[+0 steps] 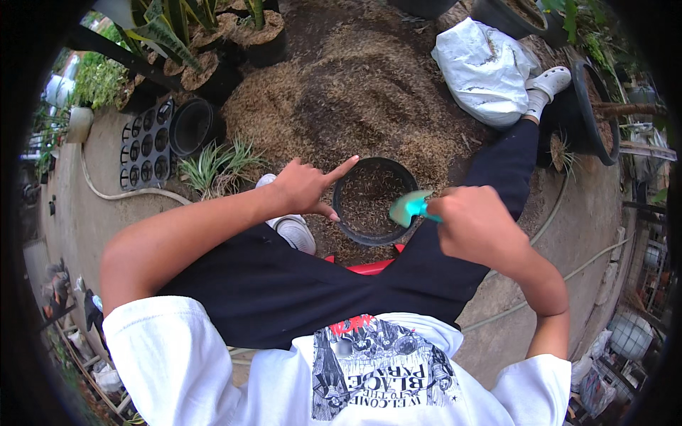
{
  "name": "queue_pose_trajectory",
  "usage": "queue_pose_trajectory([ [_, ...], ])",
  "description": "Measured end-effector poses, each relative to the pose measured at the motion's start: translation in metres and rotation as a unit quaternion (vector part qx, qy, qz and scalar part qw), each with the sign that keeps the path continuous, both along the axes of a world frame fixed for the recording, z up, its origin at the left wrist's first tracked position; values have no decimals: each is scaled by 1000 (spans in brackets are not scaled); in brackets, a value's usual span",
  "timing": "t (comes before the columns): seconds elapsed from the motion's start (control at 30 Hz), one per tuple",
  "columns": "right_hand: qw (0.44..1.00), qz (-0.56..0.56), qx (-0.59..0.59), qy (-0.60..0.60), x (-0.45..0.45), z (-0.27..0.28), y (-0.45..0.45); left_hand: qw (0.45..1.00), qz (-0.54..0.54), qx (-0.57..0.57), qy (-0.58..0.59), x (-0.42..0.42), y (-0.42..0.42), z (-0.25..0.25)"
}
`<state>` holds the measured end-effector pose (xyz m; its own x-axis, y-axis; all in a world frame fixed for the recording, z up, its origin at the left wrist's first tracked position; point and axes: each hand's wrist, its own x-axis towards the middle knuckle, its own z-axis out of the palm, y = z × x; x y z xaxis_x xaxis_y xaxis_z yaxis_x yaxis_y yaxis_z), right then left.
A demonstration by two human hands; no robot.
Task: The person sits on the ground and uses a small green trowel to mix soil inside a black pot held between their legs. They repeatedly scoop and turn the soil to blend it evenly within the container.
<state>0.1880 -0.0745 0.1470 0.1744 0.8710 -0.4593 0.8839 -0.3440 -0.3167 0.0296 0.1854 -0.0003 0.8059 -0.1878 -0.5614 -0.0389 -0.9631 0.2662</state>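
Observation:
A round black plastic plant pot [346, 230] stands between my legs, with brown soil mixed with husks [367, 197] inside it. My left hand [306, 186] is at the pot's left side, thumb and index finger spread along the rim, holding nothing else. In my right hand [474, 223] is the handle of a turquoise hand trowel [409, 207]. Its blade hangs over the right part of the pot, tilted and slightly blurred. I cannot tell whether the blade touches the soil.
Beyond the pot spreads a heap of husk and soil mix [367, 96]. Spider plants [221, 162] with bare roots, an empty black pot [194, 127] and a seedling tray [146, 146] lie left. A white sack [482, 74] and a large pot [599, 112] stand right; a hose [128, 194] crosses the concrete.

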Motion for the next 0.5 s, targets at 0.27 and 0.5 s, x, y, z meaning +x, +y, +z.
queue_pose_trajectory([
  [0.27,996,-55,63,17,2,-14,2,1000,0,-6,26,6,2,-2],
  [0.5,996,-43,69,24,-16,-41,-15,1000,1,0,0,5,8,-11],
])
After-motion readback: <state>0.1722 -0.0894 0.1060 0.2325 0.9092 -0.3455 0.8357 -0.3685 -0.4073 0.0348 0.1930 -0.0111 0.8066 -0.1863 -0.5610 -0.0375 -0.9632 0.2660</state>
